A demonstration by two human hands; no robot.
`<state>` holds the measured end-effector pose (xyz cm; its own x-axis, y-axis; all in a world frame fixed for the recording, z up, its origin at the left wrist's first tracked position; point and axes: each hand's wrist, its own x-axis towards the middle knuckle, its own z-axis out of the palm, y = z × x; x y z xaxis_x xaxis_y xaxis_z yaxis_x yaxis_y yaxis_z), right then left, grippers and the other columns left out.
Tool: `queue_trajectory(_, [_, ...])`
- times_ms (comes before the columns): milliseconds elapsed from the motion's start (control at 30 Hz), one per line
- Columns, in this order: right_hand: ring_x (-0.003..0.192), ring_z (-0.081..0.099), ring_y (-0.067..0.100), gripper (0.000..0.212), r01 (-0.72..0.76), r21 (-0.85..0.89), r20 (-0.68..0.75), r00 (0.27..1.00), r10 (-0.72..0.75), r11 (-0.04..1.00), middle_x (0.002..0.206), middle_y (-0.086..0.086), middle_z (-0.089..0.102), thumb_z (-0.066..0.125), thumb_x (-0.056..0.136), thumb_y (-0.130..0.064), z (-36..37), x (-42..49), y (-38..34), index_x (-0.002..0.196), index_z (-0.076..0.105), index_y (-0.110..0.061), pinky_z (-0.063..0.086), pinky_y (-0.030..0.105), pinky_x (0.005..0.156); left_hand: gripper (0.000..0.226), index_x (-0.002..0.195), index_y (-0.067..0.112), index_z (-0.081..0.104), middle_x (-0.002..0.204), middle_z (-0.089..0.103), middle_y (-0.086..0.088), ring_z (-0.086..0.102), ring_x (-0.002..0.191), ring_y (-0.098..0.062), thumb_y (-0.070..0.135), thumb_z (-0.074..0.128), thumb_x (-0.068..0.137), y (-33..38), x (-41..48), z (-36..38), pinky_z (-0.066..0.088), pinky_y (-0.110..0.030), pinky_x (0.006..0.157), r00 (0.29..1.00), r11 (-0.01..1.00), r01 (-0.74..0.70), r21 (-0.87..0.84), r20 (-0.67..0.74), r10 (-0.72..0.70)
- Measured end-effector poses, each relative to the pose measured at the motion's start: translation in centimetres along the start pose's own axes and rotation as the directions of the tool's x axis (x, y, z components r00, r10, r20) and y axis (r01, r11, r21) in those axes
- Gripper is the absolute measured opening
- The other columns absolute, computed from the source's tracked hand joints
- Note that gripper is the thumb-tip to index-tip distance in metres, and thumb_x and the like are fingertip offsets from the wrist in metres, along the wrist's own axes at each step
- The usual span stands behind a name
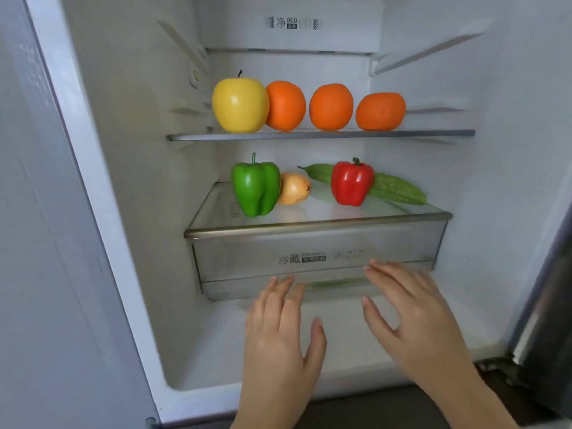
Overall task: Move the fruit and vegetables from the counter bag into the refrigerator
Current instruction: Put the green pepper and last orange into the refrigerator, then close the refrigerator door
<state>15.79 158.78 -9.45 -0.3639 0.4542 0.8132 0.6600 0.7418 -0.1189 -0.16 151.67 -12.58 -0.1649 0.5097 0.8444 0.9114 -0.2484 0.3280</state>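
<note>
Fruit on upper shelf (433, 133) of refrigerator (123, 150): yellow apple (240, 103) touching first of three oranges (330, 106). On lower shelf (309, 226): green pepper (255, 187), onion (294, 188), red pepper (351, 182) before bitter gourd (397, 188). At drawer (247, 261) front, left hand (278, 335) and right hand (414, 317), fingers straight, holding nothing.

Apple (240, 105) and three oranges (330, 106) fill upper shelf (433, 133); green pepper (255, 187), onion (294, 188), red pepper (351, 182), gourd (399, 188) below

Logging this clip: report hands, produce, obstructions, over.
Left hand, right hand open, empty, at drawer front. Apple, oranges on upper shelf; green pepper, red pepper on drawer lid. No obstruction seen.
</note>
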Motion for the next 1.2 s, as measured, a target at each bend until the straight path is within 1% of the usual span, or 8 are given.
queue_trajectory(200, [0.105,0.061,0.029,0.044,-0.085,-0.165,0.122,0.987,0.105,0.983,0.110,0.008,0.067,0.042,0.082,-0.037,-3.4,-6.7,-0.1,0.106,0.066,-0.010,0.042,0.056,0.088,0.039,0.119,0.022,0.044,0.123,0.058,-0.003,0.039,0.121,-0.015,0.035,0.043,0.082,3.5,-4.9,1.5,0.032,-0.033,0.104,0.988,0.999,0.041,-0.030,0.148,-0.036])
queue_trajectory(267, [0.105,0.061,0.029,0.043,-0.123,-0.184,0.130,0.980,0.149,0.975,0.110,0.009,0.067,0.044,0.080,-0.035,-5.2,-8.6,0.1,0.107,0.066,-0.010,0.045,0.058,0.088,0.038,0.118,0.022,0.045,0.122,0.059,-0.004,0.039,0.121,-0.016,0.034,0.044,0.082,5.2,-5.9,1.7,0.035,-0.042,0.101,0.984,0.998,0.028,-0.059,0.176,-0.017])
queue_trajectory(367, [0.101,0.063,0.028,0.042,-0.159,-0.239,0.121,0.974,0.191,0.958,0.107,0.008,0.068,0.044,0.080,-0.035,-7.8,-11.5,0.6,0.104,0.068,-0.009,0.044,0.055,0.088,0.036,0.115,0.019,0.046,0.119,0.061,-0.007,0.042,0.119,-0.019,0.032,0.045,0.082,7.8,-7.1,1.9,0.038,-0.048,0.098,0.981,0.997,-0.017,-0.082,0.191,0.032])
queue_trajectory(500, [0.102,0.062,0.027,0.041,-0.189,-0.244,0.114,0.968,0.222,0.951,0.109,0.007,0.068,0.045,0.079,-0.033,-11.4,-14.9,1.3,0.105,0.068,-0.010,0.045,0.051,0.089,0.039,0.114,0.015,0.054,0.116,0.062,-0.006,0.041,0.118,-0.018,0.032,0.044,0.081,11.8,-9.0,1.6,0.033,-0.035,0.103,0.973,0.997,-0.036,-0.061,0.224,0.049])
queue_trajectory(633, [0.102,0.060,0.026,0.039,-0.202,-0.194,0.101,0.969,0.224,0.960,0.110,0.008,0.067,0.047,0.080,-0.030,-16.0,-18.1,2.0,0.106,0.066,-0.008,0.051,0.048,0.084,0.041,0.113,0.012,0.057,0.116,0.062,-0.008,0.042,0.116,-0.019,0.031,0.044,0.079,17.1,-11.3,1.3,0.040,-0.046,0.098,0.974,0.996,-0.045,-0.080,0.219,0.061])
queue_trajectory(733, [0.103,0.059,0.024,0.038,-0.184,-0.186,0.117,0.971,0.208,0.965,0.110,0.008,0.066,0.047,0.081,-0.031,-20.1,-21.1,2.5,0.107,0.065,-0.009,0.051,0.048,0.085,0.039,0.114,0.013,0.053,0.118,0.061,-0.009,0.041,0.119,-0.020,0.030,0.045,0.080,21.9,-13.5,0.6,0.030,-0.036,0.103,0.976,0.990,-0.032,-0.140,0.209,0.061])
queue_trajectory(867, [0.106,0.059,0.022,0.039,-0.196,-0.209,0.145,0.962,0.229,0.958,0.113,0.006,0.066,0.046,0.083,-0.034,-26.0,-25.5,3.8,0.110,0.064,-0.011,0.040,0.041,0.094,0.038,0.115,0.013,0.053,0.118,0.060,-0.009,0.041,0.118,-0.019,0.031,0.044,0.082,28.6,-16.5,0.1,0.037,-0.047,0.099,0.973,0.989,-0.021,-0.143,0.226,0.054])
queue_trajectory(1200, [0.104,0.061,0.027,0.042,-0.372,-0.382,0.023,0.911,0.411,0.846,0.111,0.008,0.067,0.044,0.084,-0.035,-40.5,-34.2,7.2,0.108,0.065,-0.008,0.048,0.051,0.089,0.036,0.115,0.015,0.047,0.120,0.060,-0.010,0.052,0.118,-0.028,0.031,0.042,0.083,45.6,-19.2,2.1,0.039,-0.051,0.097,0.897,0.898,-0.268,-0.348,0.249,0.365])
